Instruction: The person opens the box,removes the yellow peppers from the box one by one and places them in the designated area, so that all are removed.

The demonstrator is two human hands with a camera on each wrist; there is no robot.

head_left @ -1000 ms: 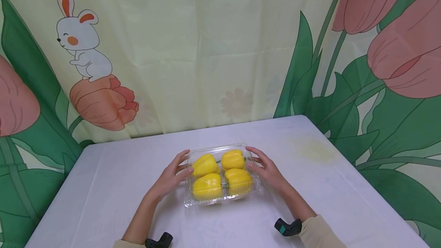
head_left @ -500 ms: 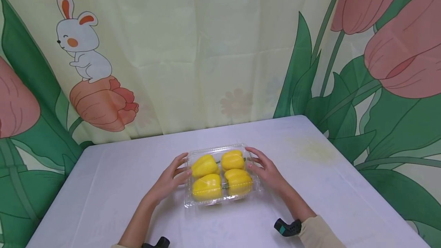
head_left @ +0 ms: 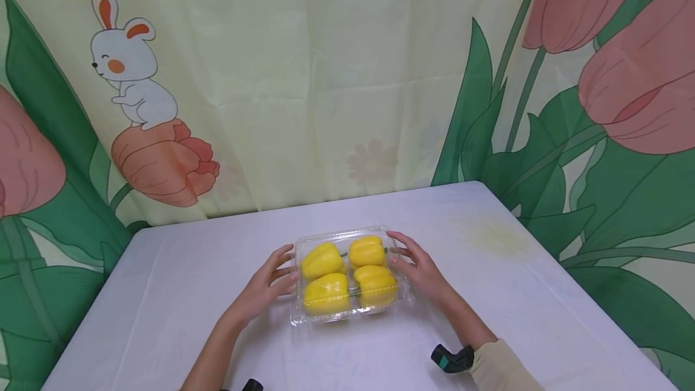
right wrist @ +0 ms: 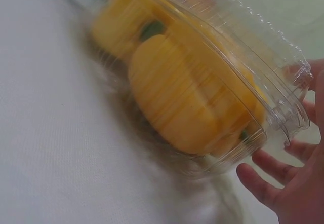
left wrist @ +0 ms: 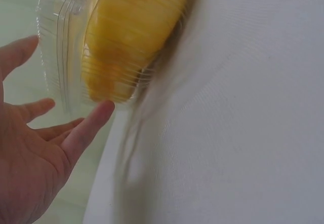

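Observation:
A clear plastic clamshell box (head_left: 353,317) lies on the white table, a rim seam along its side. Several yellow bell peppers (head_left: 326,294) with green stems sit inside it, showing through the plastic. My left hand (head_left: 264,285) is just off the box's left side, fingers spread. In the left wrist view, thumb and fingers of that hand (left wrist: 38,155) surround the near end with nothing gripped. At the opposite side, my right hand (head_left: 425,267) has its fingertips right at the rim. The right wrist view shows these fingers (right wrist: 273,169) extended and loosely bent beside the corner.
The white-covered table (head_left: 190,270) has its far edge against a pale curtain (head_left: 260,77) printed with a rabbit and tulips. A yellowish stain (head_left: 494,237) marks the cloth at the right. A black wrist camera mount (head_left: 452,359) sits by the right sleeve.
My left hand has drawn slightly left and toward me, its thumb and fingers coming away from the box's edge. The right hand and the box with the peppers have stayed in place.

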